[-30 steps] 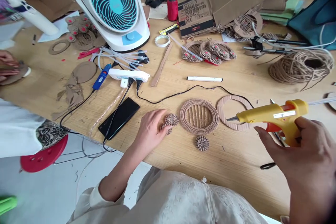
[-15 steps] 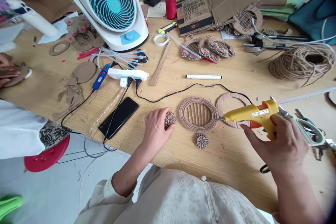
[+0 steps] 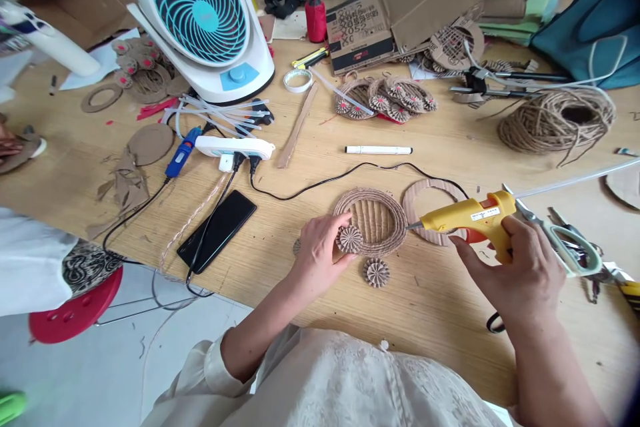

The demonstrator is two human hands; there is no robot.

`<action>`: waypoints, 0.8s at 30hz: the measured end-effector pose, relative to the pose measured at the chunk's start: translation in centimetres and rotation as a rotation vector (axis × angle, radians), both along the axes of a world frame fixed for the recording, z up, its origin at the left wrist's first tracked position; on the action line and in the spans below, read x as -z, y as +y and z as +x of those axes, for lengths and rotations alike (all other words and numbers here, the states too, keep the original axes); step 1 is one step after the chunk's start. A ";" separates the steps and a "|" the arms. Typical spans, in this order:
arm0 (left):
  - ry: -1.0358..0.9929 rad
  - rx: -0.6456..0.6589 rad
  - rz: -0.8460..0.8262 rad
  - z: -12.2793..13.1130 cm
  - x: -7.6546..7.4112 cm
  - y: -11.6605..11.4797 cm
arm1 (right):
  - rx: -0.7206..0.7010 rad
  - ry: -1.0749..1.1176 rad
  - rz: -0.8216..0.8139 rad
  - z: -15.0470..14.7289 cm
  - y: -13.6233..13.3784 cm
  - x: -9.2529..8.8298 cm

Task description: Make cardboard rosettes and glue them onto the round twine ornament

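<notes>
Between the thumb and fingers of my left hand [image 3: 320, 250] is a pleated cardboard rosette [image 3: 349, 239], held at the lower left rim of a twine-wrapped ring [image 3: 343, 203] strung with twine across its middle. Whether the rosette touches the ring I cannot tell. My right hand [image 3: 525, 270] grips a yellow hot glue gun [image 3: 467, 217], a clear glue stick [image 3: 580, 178] poking from its back. The gun's nozzle points left, close to the ring's right edge. A second rosette [image 3: 376, 272] lies just below the ring, and another [image 3: 297, 247] is partly hidden behind my left hand.
A flat cardboard ring [image 3: 416, 208] lies under the glue gun, with scissors [image 3: 575, 250] to the right. Behind are a white marker [image 3: 379, 150], finished rings [image 3: 387, 99], a twine ball [image 3: 555, 123] and a fan [image 3: 250, 70]. A phone [image 3: 217, 230] and power strip [image 3: 235, 145] sit left. Another person's hand [image 3: 9, 141] works far left.
My left hand has picked up a rosette and carried it right to the ring, uncovering another rosette behind it. My right hand keeps the glue gun beside the ring. The view has shifted slightly.
</notes>
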State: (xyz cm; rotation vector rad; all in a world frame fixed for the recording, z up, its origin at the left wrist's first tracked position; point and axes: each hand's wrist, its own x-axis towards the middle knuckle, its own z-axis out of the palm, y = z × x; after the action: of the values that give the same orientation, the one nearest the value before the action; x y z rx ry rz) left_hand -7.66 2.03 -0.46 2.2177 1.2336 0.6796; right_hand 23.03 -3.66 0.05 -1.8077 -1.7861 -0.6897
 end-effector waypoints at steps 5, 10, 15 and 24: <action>-0.011 -0.010 -0.002 0.0 0.1 -0.1 | -0.004 0.051 0.000 0.6 0.0 0.6; -0.006 -0.023 0.007 0.3 0.2 -0.1 | 0.021 0.075 -0.022 0.6 -0.2 0.8; 0.073 -0.010 0.046 0.5 0.2 -0.1 | 0.032 0.078 -0.043 0.5 -0.2 0.6; 0.209 -0.104 0.066 -4.0 -1.2 -1.3 | 0.049 0.048 0.006 1.0 -0.3 0.8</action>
State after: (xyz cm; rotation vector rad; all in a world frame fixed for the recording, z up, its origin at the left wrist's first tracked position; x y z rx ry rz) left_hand -11.66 0.77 0.75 2.3393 1.4572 0.5456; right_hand 24.07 -3.94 -0.75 -1.8538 -1.7125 -0.6637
